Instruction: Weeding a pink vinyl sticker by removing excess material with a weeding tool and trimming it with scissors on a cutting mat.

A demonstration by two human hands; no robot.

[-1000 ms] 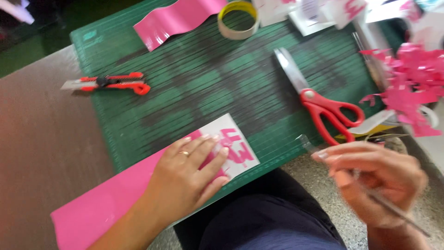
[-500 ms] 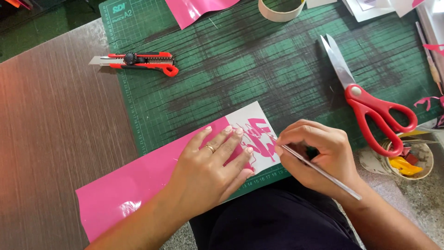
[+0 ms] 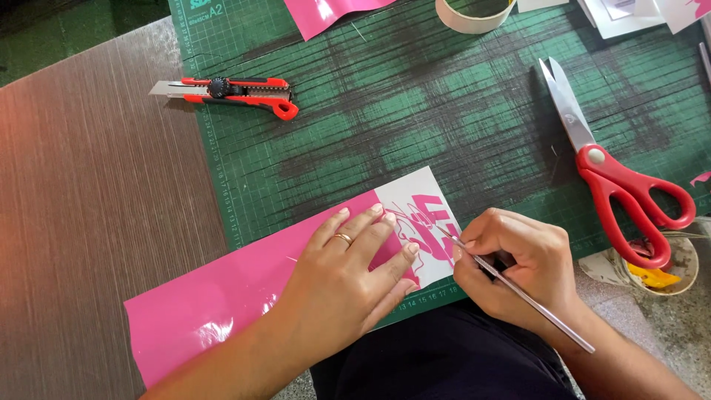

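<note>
I see one pink vinyl sheet [image 3: 222,311] pinned flat under my spread left hand [image 3: 344,278], my right hand [image 3: 518,263] pinching one thin metal weeding tool [image 3: 518,292] at its cut design, with one red utility knife [image 3: 229,92], one pair of red-handled scissors [image 3: 615,181] and one tape roll [image 3: 474,15] beyond on one green cutting mat [image 3: 444,111].

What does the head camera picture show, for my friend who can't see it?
A left hand presses a pink sheet flat on a green cutting mat while the right hand picks at it with a thin metal tool. Red scissors and a red utility knife lie nearby.
</note>
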